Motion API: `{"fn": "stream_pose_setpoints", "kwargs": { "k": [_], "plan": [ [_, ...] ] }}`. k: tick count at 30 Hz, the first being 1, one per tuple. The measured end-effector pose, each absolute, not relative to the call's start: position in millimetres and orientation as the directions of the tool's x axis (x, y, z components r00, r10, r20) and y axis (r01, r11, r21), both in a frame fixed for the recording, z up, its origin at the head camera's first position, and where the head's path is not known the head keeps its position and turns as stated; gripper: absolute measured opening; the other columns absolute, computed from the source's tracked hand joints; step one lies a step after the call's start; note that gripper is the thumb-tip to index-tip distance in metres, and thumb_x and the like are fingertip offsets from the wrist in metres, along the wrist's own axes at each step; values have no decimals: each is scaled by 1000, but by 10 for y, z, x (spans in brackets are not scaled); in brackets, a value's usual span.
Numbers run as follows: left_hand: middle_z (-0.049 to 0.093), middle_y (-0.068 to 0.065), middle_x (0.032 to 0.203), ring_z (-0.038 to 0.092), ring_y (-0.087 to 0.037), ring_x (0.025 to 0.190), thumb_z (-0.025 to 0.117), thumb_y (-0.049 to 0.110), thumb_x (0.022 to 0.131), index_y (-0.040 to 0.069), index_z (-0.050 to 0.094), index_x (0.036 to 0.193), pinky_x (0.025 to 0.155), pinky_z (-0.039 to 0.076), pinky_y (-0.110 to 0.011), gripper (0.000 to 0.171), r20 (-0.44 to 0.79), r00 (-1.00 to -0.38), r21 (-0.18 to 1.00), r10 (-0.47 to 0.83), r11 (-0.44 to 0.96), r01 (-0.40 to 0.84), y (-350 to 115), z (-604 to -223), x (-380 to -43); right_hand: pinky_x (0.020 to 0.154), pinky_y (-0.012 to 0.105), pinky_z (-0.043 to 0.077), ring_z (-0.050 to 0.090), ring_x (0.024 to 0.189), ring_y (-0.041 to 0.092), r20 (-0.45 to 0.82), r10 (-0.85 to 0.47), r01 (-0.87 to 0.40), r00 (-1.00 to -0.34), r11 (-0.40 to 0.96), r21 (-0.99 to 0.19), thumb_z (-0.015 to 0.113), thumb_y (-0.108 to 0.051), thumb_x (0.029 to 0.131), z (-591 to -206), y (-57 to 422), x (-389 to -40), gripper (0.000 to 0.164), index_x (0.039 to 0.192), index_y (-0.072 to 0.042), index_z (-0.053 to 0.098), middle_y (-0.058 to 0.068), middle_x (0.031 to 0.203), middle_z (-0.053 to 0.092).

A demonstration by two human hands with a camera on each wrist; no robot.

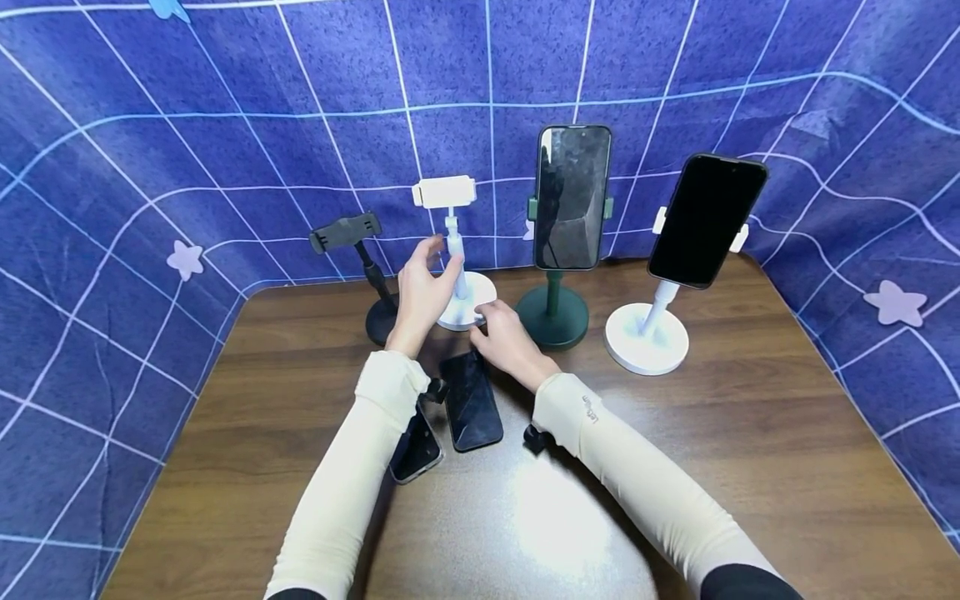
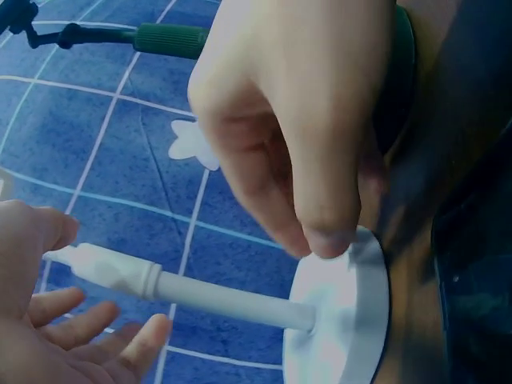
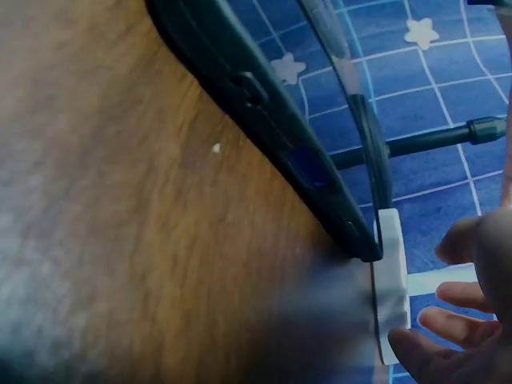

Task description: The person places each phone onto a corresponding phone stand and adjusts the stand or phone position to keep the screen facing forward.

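Note:
A white phone stand (image 1: 450,193) with a round base stands upright near the back edge of the table, its cradle holding nothing. Around its pole, my left hand (image 1: 425,290) is spread with loosely bent fingers; the left wrist view shows gaps between these fingers and the pole (image 2: 232,300). My right hand (image 1: 513,340) pinches the right rim of the base (image 2: 340,320), thumb and forefinger close together. Below the stand a dark phone (image 1: 472,404) lies flat. Another phone (image 1: 416,450) lies beside it, partly covered by the left sleeve.
Left of the white stand is a black phone stand (image 1: 347,232), its base partly behind my left hand. To the right, a green stand (image 1: 552,317) holds an upright phone (image 1: 573,196), and another white stand (image 1: 647,342) holds a tilted phone (image 1: 707,221). Blue patterned cloth (image 1: 262,125) hangs behind.

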State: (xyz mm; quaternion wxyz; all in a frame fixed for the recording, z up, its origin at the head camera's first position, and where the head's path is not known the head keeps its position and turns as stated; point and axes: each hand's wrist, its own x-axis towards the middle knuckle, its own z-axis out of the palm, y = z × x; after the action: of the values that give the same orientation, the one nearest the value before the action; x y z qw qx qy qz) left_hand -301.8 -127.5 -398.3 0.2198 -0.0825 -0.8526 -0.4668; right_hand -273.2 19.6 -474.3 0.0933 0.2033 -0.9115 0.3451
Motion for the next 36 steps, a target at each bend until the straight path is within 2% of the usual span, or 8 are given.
{"fn": "stream_pose_setpoints", "kwargs": {
  "k": [6, 9, 13, 18, 21, 25, 29, 36],
  "plan": [
    [57, -13, 137, 54, -19, 123, 63, 23, 94, 9, 50, 140, 97, 49, -38, 50, 394, -915, 830, -87, 460, 314, -1194, -4058, -3066, 92, 46, 49, 60, 96, 35, 395, -369, -524, -842, 737, -428, 64, -10, 88, -4810, 146, -2766, 20, 101, 3, 69, 21, 108, 62],
    [58, -13, 136, 55, -18, 121, 60, 20, 95, 9, 50, 140, 100, 47, -36, 47, 410, -908, 837, -88, 431, 336, -1168, -4100, -3099, 95, 48, 45, 58, 98, 34, 414, -415, -560, -810, 757, -337, 63, -8, 88, -4841, 125, -2783, 12, 90, 2, 69, 20, 104, 63],
    [60, -12, 133, 57, -13, 117, 57, 17, 97, 7, 52, 138, 99, 47, -30, 42, 454, -884, 827, -107, 421, 374, -1141, -4121, -3140, 97, 47, 44, 58, 97, 33, 410, -445, -576, -796, 764, -290, 62, -6, 88, -4842, 116, -2795, 10, 85, 2, 68, 19, 101, 64],
    [66, -11, 124, 64, -11, 106, 57, 16, 97, 6, 59, 131, 92, 52, -31, 35, 484, -863, 811, -144, 444, 381, -1141, -4117, -3173, 92, 43, 48, 60, 89, 30, 409, -462, -590, -787, 757, -280, 64, -3, 87, -4824, 137, -2823, 8, 83, -1, 70, 16, 94, 64],
    [70, -9, 118, 67, -12, 99, 59, 18, 96, 8, 64, 124, 88, 54, -37, 30, 496, -852, 793, -169, 489, 364, -1151, -4109, -3172, 81, 40, 52, 61, 81, 28, 394, -474, -596, -787, 748, -290, 64, -1, 85, -4795, 165, -2829, 8, 79, -2, 70, 13, 86, 62],
    [71, -7, 115, 68, -12, 97, 60, 19, 96, 9, 67, 121, 86, 54, -38, 28, 492, -853, 784, -177, 516, 345, -1159, -4099, -3157, 68, 38, 54, 60, 73, 29, 363, -489, -598, -793, 739, -311, 62, 2, 85, -4742, 189, -2825, 12, 77, -3, 70, 13, 81, 60],
    [72, -8, 113, 68, -13, 95, 60, 19, 96, 9, 67, 121, 88, 53, -36, 27, 494, -853, 777, -166, 525, 348, -1153, -4090, -3139, 65, 39, 55, 61, 72, 30, 341, -493, -590, -801, 745, -311, 58, 3, 87, -4710, 202, -2821, 16, 81, -3, 72, 13, 81, 61],
    [72, -7, 113, 68, -14, 92, 59, 18, 96, 8, 67, 118, 81, 55, -38, 25, 498, -853, 761, -157, 551, 343, -1149, -4089, -3054, 64, 39, 55, 62, 73, 28, 308, -495, -578, -812, 755, -310, 55, 2, 91, -4715, 220, -2812, 21, 84, -5, 74, 12, 81, 61]
  ]
}}
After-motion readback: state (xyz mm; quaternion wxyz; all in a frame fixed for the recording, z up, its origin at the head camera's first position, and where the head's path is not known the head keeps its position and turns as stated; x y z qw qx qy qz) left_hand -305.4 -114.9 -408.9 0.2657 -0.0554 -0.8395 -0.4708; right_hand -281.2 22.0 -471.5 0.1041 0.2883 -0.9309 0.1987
